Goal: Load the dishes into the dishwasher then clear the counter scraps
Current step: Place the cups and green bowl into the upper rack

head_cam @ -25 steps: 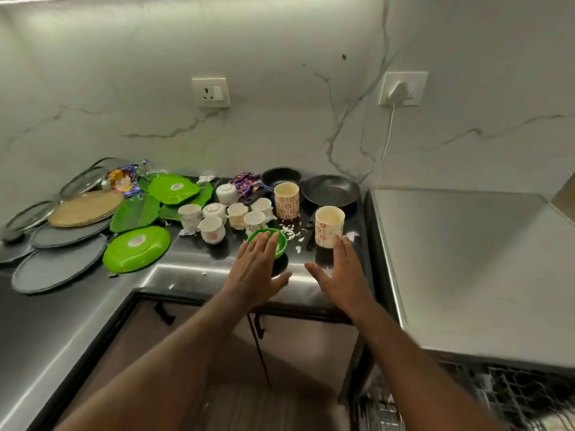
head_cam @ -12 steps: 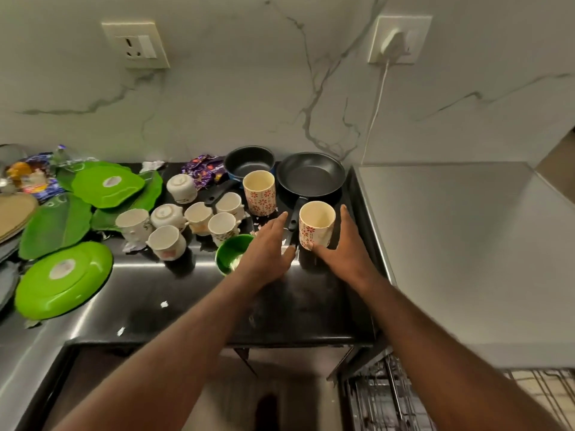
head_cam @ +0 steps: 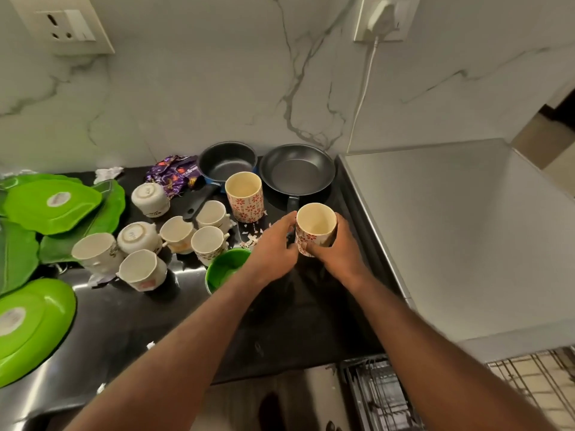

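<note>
Green leaf-shaped plastic plates [head_cam: 49, 203] lie far left on the dark steel bench [head_cam: 124, 325], several cut off by the frame edge. Beside them stand small cream ceramic cups [head_cam: 140, 270], some upturned, then a green plastic bowl [head_cam: 222, 270] half hidden behind the left hand [head_cam: 273, 244]. Its fingers curl against a cream cylindrical mug with red flowers [head_cam: 315, 227], which is upright near the bench's right end, mouth up and long axis vertical. The right hand [head_cam: 339, 253] wraps thumb and fingers round the mug, hiding its base.
</note>
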